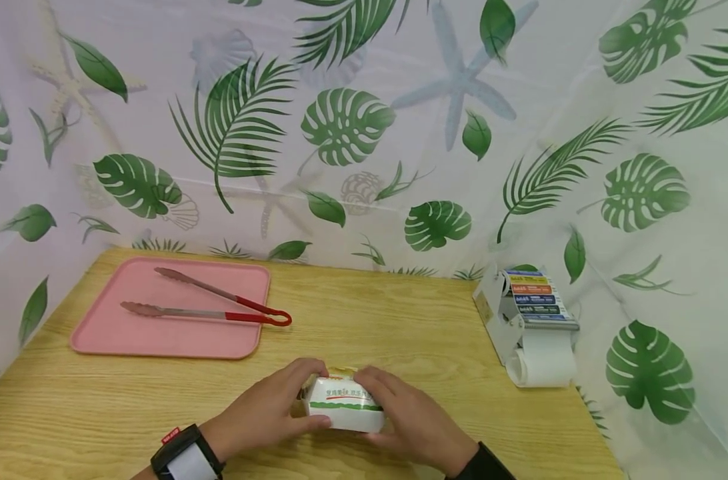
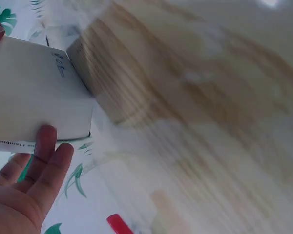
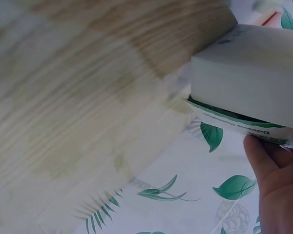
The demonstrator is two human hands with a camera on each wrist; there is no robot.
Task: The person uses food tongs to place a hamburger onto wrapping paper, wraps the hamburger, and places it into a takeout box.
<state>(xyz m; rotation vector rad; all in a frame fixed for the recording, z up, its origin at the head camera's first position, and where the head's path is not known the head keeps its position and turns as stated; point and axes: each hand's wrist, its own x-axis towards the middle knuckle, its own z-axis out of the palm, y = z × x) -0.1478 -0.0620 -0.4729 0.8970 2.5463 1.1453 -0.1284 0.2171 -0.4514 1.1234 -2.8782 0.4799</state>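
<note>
A small white paper food box [image 1: 347,415] with a green wavy band and printed lettering is near the front middle of the wooden table. My left hand [image 1: 259,412] grips its left side, thumb along the front face and fingers at the top. From the other side my right hand [image 1: 417,415] holds it, fingers over the top right corner and thumb low at the front. In the left wrist view the plain white underside of the box [image 2: 34,87] shows, fingertips against its edge. The right wrist view has the box [image 3: 249,78] with a dark slit along its printed edge.
On the left lies a pink tray [image 1: 106,333] with red-handled tongs [image 1: 196,313] across it, the handle end overhanging the tray's right edge. A dispenser [image 1: 529,307] with colored labels and a white paper roll [image 1: 544,360] stands at the right. Leaf-patterned cloth [image 1: 364,220] hangs behind the table.
</note>
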